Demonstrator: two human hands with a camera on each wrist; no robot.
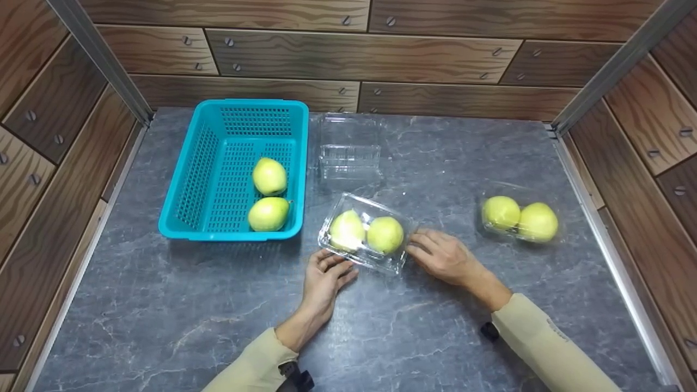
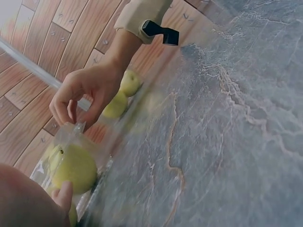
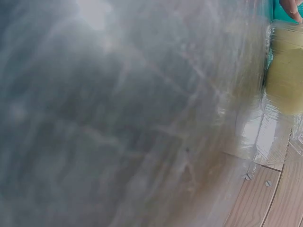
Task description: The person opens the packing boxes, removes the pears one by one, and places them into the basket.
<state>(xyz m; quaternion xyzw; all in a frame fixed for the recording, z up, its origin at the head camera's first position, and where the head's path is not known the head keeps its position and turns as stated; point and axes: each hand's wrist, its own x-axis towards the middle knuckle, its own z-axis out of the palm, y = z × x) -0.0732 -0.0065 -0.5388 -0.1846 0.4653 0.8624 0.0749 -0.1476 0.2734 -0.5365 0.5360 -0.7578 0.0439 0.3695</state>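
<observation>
A clear plastic clamshell box [image 1: 375,261] holding two yellow-green pears [image 1: 385,235] sits tilted at the middle of the table, its lid over the fruit. At its right edge my right hand [image 1: 444,256] pinches the plastic with curled fingers; the left wrist view shows this right hand [image 2: 87,92] at the box's corner. My left hand [image 1: 322,283] lies at the near left edge, fingers relaxed and fingertips against the plastic. In the right wrist view a pear [image 3: 286,80] shows through the box wall.
A turquoise basket [image 1: 234,236] with two pears [image 1: 269,214] stands at the left. Behind the box is an empty clear clamshell [image 1: 350,158], standing open. Another clear box with two pears [image 1: 538,222] lies at the right. Wood-patterned walls [image 1: 359,54] enclose the table.
</observation>
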